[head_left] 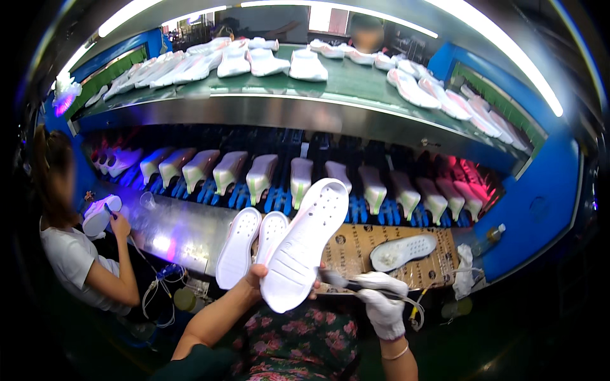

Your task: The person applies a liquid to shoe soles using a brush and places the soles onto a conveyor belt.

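In my bare left hand (255, 278) is a white shoe sole (305, 244), held tilted, with small holes in its forefoot and grooves across its heel part. Fingertips show at the sole's far edge. My right hand (385, 310), in a white glove, grips a corded hand tool (335, 278) with a flat grey tip. That tip is at the sole's right edge; whether it touches cannot be told. Left of the held sole lie a white sole (237, 249) and a second white sole (272, 230), partly hidden. Another sole (406, 251), with white scraps on it, lies to the right.
Printed cardboard (356, 244) covers part of the metal bench (197, 238). Behind it hang several shoe-shaped pieces (260, 178) in a row. Above, a green conveyor (356, 89) carries white shoes. A co-worker (79, 254) sits left. A bottle (492, 236) and cloth (464, 273) are right.
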`<state>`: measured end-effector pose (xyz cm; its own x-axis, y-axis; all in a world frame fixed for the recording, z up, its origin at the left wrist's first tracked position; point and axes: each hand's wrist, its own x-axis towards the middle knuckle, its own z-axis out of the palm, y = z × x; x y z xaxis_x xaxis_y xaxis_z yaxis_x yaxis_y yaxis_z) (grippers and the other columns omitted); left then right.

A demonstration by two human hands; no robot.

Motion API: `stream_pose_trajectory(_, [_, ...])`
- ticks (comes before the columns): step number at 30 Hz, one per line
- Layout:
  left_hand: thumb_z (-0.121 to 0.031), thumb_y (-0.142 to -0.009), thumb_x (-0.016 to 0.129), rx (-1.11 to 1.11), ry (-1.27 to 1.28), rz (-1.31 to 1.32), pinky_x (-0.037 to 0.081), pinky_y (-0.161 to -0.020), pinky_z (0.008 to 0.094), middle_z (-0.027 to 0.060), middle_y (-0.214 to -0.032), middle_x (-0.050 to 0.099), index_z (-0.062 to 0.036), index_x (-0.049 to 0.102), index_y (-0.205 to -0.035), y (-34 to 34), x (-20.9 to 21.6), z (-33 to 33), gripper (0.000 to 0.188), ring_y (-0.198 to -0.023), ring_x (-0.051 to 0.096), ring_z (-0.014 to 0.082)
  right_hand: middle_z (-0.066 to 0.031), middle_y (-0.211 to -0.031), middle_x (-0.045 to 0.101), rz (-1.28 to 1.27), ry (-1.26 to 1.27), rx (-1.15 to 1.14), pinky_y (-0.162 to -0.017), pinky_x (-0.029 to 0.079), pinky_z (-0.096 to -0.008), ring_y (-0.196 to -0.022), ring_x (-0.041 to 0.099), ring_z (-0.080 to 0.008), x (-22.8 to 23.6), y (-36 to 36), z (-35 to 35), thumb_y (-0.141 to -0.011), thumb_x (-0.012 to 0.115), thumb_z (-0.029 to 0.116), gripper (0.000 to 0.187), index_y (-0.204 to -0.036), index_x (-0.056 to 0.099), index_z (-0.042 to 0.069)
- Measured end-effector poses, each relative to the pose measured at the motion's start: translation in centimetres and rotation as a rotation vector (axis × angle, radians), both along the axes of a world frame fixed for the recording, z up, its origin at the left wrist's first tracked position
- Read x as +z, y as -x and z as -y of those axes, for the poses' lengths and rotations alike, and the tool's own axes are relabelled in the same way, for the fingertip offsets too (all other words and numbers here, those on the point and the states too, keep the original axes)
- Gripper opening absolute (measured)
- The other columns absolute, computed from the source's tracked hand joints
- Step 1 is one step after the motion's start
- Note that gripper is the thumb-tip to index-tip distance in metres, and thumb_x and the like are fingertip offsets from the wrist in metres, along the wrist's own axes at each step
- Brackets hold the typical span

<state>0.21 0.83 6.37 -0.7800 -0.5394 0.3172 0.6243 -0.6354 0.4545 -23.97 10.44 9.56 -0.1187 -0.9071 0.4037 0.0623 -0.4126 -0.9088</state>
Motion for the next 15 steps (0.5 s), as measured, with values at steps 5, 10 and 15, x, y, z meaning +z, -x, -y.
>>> stream_pose_trajectory(5, [-0.036, -0.066, 0.087, -0.096, 0.359, -0.182, 0.054, -0.084, 0.0622, 0.0323, -0.138, 0.032, -0.0088, 0.013, -0.151, 3.3, 10.4, 4.6, 0.115, -0.114, 0.049, 0.0552, -0.0179, -0.099, 0.067, 0.459, -0.216, -0.208, -0.078, 0.056, -0.0334, -0.089, 0.067, -0.0249, -2.2, 2.5, -1.2, -0.077, 0.062, -0.007, 0.019, -0.095, 0.066, -0.004])
stream_pose_trajectory(10, [-0.067, -0.087, 0.050, 0.258, 0.289, -0.183, 0.047, -0.097, 0.0566, 0.0335, -0.141, 0.031, -0.0056, 0.024, -0.147, 12.3, 18.1, 13.8, 0.090, -0.124, 0.043, 0.0499, -0.0142, -0.091, 0.069, 0.474, -0.337, -0.141, -0.070, 0.055, -0.0246, -0.078, 0.067, -0.0174, -6.2, 0.8, 0.5, -0.079, 0.067, -0.008, 0.017, -0.096, 0.068, -0.007])
stream_pose_trajectory(15, [-0.055, -0.098, 0.037, 0.373, -0.189, -0.012, 0.032, -0.112, 0.0485, 0.0254, -0.154, 0.015, -0.0034, 0.000, -0.152, 17.5, 18.8, 17.8, 0.083, -0.137, 0.032, 0.0426, -0.0088, -0.086, 0.069, 0.318, -0.519, -0.113, -0.068, 0.052, -0.0244, -0.073, 0.065, -0.0143, -5.1, -1.8, 0.4, -0.079, 0.067, -0.005, 0.015, -0.094, 0.070, -0.006])
